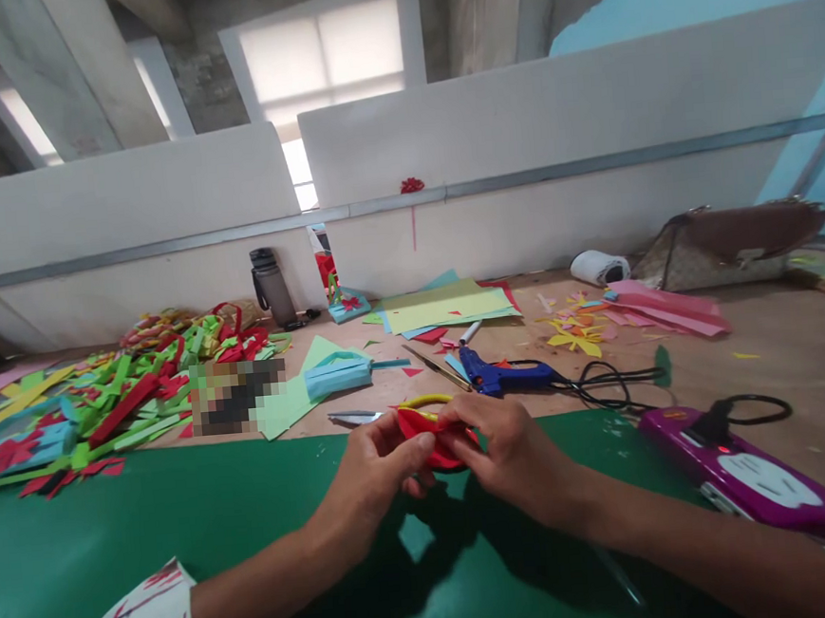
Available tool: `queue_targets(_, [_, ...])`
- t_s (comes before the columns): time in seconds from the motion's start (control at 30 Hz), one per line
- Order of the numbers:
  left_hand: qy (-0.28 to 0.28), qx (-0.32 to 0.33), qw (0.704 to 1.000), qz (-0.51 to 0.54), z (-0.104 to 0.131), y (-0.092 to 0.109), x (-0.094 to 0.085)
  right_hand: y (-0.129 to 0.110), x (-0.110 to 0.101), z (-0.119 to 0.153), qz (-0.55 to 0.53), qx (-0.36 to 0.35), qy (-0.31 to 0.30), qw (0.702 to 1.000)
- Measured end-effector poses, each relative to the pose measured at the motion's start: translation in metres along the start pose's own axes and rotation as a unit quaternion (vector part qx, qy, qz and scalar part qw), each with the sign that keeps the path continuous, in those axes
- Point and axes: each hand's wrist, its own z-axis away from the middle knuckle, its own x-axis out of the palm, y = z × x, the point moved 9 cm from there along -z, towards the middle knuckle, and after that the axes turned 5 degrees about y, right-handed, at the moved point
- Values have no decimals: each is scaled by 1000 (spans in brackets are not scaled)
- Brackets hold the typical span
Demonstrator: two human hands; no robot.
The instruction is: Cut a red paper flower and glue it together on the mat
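Above the green mat at the table's front, both hands hold a small folded piece of red paper. My left hand pinches its left side between thumb and fingers. On the right side, the fingers of my right hand are closed on the same piece. Scissors with yellow handles lie just behind my hands, partly hidden by them. Beyond my right hand rests a blue glue gun. A light blue folded paper piece is at the back left of my hands.
Colourful paper strips pile up on the left. A dark bottle stands near the white partition. Flat paper sheets lie at the back. On the right are a purple power strip, black cable, a white roll and a brown bag.
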Motion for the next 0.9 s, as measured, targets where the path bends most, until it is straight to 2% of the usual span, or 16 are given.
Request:
queue_targets(0.17, [11,-34,996,77,-2,-10,-1,14,7,-1,-146,130,-34,980])
queue_targets(0.3, [8,-62,993,104,-2,-15,0,22,16,-2,-223,180,-56,956])
queue_targets(0.57, [6,-57,993,102,-2,-12,3,27,22,0,-278,219,-55,934])
queue_targets(0.8, [11,-58,995,82,-4,-13,0,30,19,-1,-285,214,-34,934])
queue_targets(0.9, [22,-51,995,88,-4,-12,-3,30,20,-1,-279,216,-44,935])
